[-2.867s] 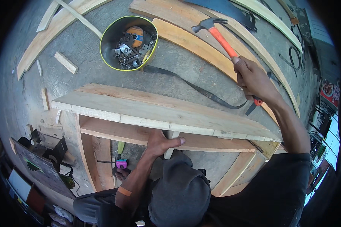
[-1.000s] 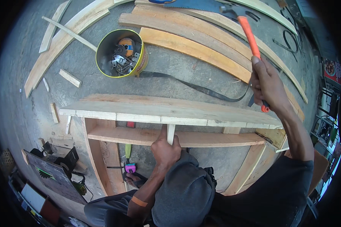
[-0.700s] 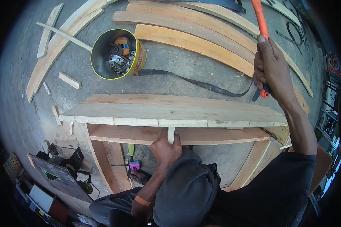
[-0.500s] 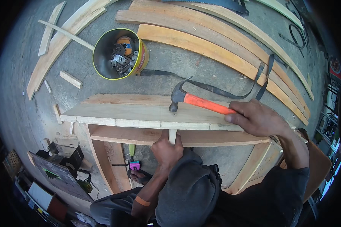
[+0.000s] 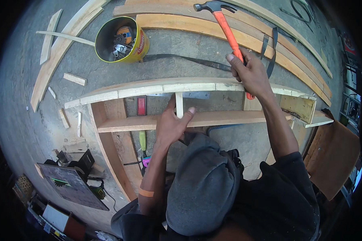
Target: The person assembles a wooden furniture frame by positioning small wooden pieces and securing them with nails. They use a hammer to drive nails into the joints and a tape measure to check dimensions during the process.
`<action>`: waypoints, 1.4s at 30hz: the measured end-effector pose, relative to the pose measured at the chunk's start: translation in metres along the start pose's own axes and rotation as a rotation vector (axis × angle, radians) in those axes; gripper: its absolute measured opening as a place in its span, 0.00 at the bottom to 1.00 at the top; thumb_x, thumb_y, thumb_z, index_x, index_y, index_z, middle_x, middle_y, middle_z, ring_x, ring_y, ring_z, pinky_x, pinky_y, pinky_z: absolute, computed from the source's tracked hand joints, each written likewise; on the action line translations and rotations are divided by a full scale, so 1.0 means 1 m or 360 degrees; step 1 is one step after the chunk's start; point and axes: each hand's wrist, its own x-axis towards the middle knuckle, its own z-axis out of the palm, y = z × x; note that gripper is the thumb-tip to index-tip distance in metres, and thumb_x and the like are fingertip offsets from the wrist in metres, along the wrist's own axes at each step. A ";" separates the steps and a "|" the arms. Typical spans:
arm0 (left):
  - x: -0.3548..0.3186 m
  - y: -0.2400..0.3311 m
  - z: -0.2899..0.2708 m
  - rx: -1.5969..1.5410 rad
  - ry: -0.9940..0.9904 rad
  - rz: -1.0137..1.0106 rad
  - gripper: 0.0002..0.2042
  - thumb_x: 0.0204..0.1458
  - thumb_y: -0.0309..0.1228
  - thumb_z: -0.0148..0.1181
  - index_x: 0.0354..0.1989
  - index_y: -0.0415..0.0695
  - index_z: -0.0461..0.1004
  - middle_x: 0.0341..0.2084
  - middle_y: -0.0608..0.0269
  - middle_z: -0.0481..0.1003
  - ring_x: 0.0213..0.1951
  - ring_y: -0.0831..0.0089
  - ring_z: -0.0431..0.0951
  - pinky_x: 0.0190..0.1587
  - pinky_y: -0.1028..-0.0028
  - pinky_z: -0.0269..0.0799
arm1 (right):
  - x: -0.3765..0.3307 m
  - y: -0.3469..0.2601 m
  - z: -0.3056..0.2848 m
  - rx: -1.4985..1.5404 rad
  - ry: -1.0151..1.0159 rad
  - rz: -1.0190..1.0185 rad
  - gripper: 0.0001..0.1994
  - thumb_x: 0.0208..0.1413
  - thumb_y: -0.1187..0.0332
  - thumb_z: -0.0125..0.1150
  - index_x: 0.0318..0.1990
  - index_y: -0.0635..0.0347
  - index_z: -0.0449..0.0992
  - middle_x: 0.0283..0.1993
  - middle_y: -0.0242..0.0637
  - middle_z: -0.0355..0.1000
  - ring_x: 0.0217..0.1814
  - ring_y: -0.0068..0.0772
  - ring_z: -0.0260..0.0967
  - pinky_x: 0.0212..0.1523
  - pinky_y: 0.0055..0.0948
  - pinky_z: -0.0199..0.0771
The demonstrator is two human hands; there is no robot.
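My right hand [image 5: 251, 74] is closed round the orange handle of a claw hammer [image 5: 226, 30], which is raised beyond the wooden frame with its dark head at the far end. A short pale wooden upright [image 5: 179, 105] stands between the frame's long top board [image 5: 140, 91] and the shelf board [image 5: 225, 117] below it. Around this upright my left hand [image 5: 168, 125] is wrapped, its thumb pointing right and its fingers partly hidden behind the wood.
Beyond the frame stands a yellow bucket [image 5: 144, 44] of metal parts, with long planks [image 5: 177, 23] and a black strap [image 5: 197, 62] near it. A table saw [image 5: 68, 180] stands at the lower left. A brown panel [image 5: 336, 156] leans at the right.
My right hand has lifted the hammer up and away from the top board, its head swinging far forward. The top board's upper face has tipped out of sight; my left thumb now sticks out sideways.
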 end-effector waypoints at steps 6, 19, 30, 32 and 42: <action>-0.015 -0.031 -0.050 0.0353 -0.0407 0.0501 0.47 0.53 0.57 0.67 0.74 0.39 0.58 0.67 0.38 0.67 0.70 0.44 0.65 0.72 0.52 0.59 | 0.006 0.006 -0.001 0.0169 0.0259 -0.0017 0.22 0.65 0.49 0.59 0.44 0.64 0.75 0.24 0.28 0.70 0.22 0.18 0.65 0.25 0.25 0.68; -0.027 -0.103 -0.003 0.1099 0.0632 0.1169 0.15 0.55 0.46 0.65 0.46 0.54 0.81 0.33 0.68 0.80 0.40 0.66 0.78 0.47 0.60 0.63 | 0.016 0.008 0.001 0.0028 0.0362 -0.0160 0.23 0.62 0.45 0.61 0.34 0.61 0.76 0.23 0.30 0.71 0.22 0.21 0.68 0.25 0.28 0.70; -0.036 -0.078 0.005 0.1202 0.0461 0.0850 0.29 0.57 0.60 0.58 0.54 0.49 0.80 0.39 0.55 0.83 0.45 0.58 0.81 0.54 0.53 0.61 | 0.009 0.019 -0.002 0.0034 0.0534 -0.0189 0.23 0.62 0.47 0.61 0.33 0.63 0.77 0.23 0.32 0.72 0.20 0.23 0.68 0.24 0.31 0.68; -0.039 -0.069 0.009 0.1129 0.0490 0.0755 0.32 0.57 0.63 0.55 0.55 0.47 0.80 0.38 0.51 0.84 0.45 0.54 0.83 0.57 0.50 0.59 | 0.004 0.010 0.003 0.0063 0.0549 -0.0183 0.23 0.62 0.47 0.61 0.33 0.63 0.77 0.23 0.33 0.73 0.20 0.24 0.68 0.23 0.32 0.68; -0.027 -0.075 0.025 0.1181 0.0527 0.0828 0.25 0.61 0.55 0.56 0.39 0.42 0.85 0.28 0.47 0.84 0.40 0.53 0.84 0.58 0.50 0.57 | 0.007 0.014 -0.002 0.0125 0.0378 -0.0230 0.21 0.63 0.50 0.61 0.33 0.63 0.75 0.23 0.34 0.72 0.19 0.26 0.67 0.23 0.33 0.68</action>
